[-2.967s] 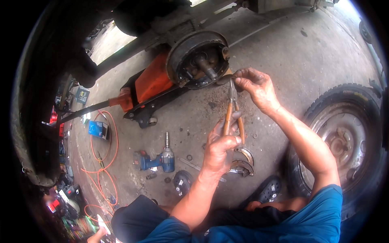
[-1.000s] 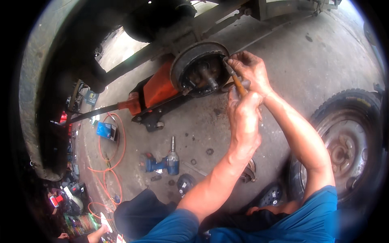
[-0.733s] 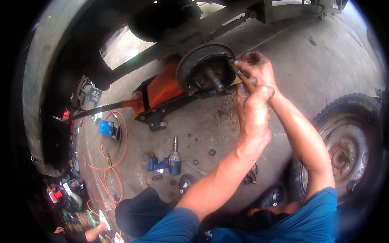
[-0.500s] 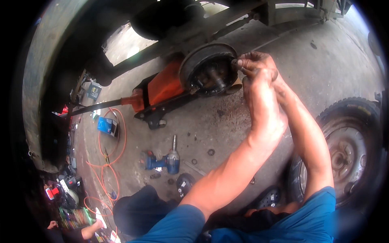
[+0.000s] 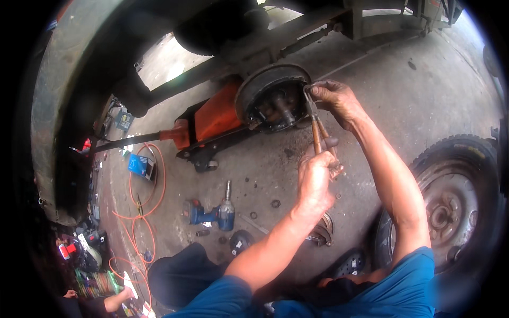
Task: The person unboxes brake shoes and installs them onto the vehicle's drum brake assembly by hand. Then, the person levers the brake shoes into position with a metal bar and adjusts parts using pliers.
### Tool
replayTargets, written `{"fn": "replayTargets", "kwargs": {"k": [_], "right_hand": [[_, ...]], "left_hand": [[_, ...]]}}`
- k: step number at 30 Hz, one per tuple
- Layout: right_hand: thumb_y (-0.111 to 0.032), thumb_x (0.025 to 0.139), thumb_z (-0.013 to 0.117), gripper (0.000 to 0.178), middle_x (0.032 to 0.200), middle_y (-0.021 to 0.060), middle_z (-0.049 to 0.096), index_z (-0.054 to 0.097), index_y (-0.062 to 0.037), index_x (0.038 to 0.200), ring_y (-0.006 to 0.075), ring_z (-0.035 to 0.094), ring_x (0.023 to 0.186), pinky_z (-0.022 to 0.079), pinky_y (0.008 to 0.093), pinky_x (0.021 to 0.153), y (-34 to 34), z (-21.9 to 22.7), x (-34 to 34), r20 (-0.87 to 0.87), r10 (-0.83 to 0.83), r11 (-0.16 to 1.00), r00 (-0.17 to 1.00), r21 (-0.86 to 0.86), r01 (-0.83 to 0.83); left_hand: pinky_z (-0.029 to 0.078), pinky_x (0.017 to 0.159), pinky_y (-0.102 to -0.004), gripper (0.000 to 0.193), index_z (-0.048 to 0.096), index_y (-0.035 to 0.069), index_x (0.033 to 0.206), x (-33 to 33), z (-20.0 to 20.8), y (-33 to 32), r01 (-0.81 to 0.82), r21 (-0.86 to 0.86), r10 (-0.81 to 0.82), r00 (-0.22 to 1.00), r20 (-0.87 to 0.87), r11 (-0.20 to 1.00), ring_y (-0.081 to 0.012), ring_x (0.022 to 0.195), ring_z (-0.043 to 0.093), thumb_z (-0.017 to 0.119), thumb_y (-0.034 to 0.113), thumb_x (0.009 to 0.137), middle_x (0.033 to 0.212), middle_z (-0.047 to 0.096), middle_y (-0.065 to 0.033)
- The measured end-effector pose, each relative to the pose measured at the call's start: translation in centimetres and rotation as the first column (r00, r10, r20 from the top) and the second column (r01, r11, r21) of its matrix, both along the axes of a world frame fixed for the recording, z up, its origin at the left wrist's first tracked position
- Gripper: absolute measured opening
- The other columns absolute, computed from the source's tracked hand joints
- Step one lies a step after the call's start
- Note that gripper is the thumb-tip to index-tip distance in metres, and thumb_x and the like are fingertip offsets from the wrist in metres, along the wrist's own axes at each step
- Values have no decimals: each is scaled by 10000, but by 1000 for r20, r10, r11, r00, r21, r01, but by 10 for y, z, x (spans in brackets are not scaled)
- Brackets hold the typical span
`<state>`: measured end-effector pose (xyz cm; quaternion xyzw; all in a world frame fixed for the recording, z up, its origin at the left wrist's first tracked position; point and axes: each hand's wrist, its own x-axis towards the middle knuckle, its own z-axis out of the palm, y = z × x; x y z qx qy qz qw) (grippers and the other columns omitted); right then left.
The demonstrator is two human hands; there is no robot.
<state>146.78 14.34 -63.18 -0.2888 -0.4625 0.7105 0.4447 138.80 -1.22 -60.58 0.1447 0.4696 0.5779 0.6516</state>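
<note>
A round, dark brake assembly [image 5: 246,95] with a hub in its middle stands under the vehicle. My left hand [image 5: 317,172] is closed round the handles of long-nosed pliers [image 5: 316,130]. The pliers' jaws point up to the right edge of the brake assembly. There, beside the jaw tips, my right hand [image 5: 339,100] pinches with thumb and fingers. What lies between those fingertips is too small and hidden to make out.
An orange floor jack [image 5: 217,111] sits beneath the assembly. A wheel [image 5: 445,212] lies at right. Nearer are a blue impact wrench [image 5: 214,213], a nut [image 5: 275,203], curved brake shoes [image 5: 323,230], an orange hose [image 5: 164,177] and a blue box [image 5: 140,165]. Another person's limb [image 5: 119,301] shows lower left.
My hands were together at the assembly's edge. My left hand has drawn back toward me, and the pliers now show in it. The right hand stays by the edge.
</note>
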Motion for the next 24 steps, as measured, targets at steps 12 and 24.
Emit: {"fn": "replayTargets", "kwargs": {"k": [12, 24], "right_hand": [[-275, 770, 734, 379, 828, 97, 651, 640, 28, 978, 165, 585, 746, 466, 277, 702, 4, 24, 10, 281, -84, 987, 956, 152, 42], [-191, 875, 614, 317, 1023, 189, 645, 593, 74, 1049, 224, 597, 984, 445, 317, 856, -23, 19, 0, 443, -415, 857, 795, 485, 177]], "left_hand": [[450, 649, -299, 213, 582, 0, 918, 64, -41, -11, 2, -2, -2, 999, -35, 1000, -156, 720, 538, 492, 20, 727, 822, 577, -71], [482, 662, -419, 283, 669, 91, 1024, -127, 8, -54, 786, -524, -605, -251, -755, 329, -303, 752, 622, 558, 100, 764, 806, 647, -175]]}}
